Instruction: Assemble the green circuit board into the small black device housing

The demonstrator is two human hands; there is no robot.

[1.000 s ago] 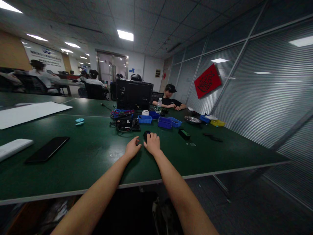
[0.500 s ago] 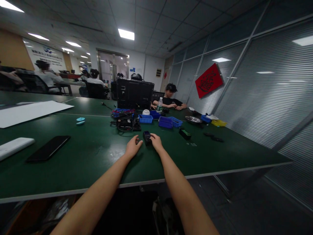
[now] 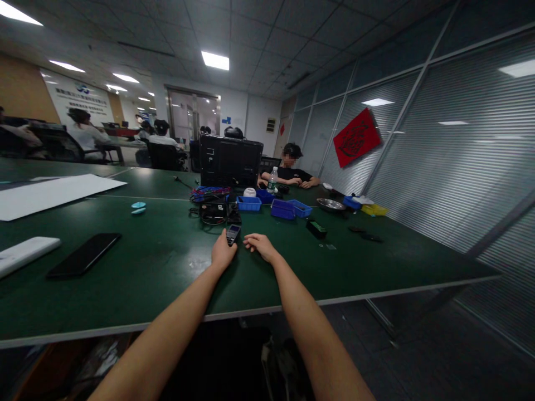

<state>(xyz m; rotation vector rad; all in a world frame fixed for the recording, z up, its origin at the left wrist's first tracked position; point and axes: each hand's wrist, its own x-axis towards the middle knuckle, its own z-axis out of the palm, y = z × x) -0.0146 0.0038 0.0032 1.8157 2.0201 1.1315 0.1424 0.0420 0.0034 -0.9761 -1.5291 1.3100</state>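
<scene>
My left hand (image 3: 223, 252) is closed around a small dark handheld device with a screen and keys (image 3: 233, 234). Its screen faces up toward me, and my thumb lies along its near side. The exact kind of device is too small to make out. Just right of it, my right hand (image 3: 259, 245) hovers low over or rests on the green table (image 3: 175, 289), fingers loosely bent and apart, holding nothing. Behind both hands lies a black power adapter with cables (image 3: 213, 210).
Blue bins (image 3: 249, 204), a white ball (image 3: 249, 192), a bottle (image 3: 272, 179) and a monitor (image 3: 232, 160) stand beyond. A black slab (image 3: 86, 255) lies left, a black-green box (image 3: 316, 228) right. Another person (image 3: 292, 167) sits across the table.
The device has moved left and turned in my left hand, which has closed on it. My right hand has let go of it.
</scene>
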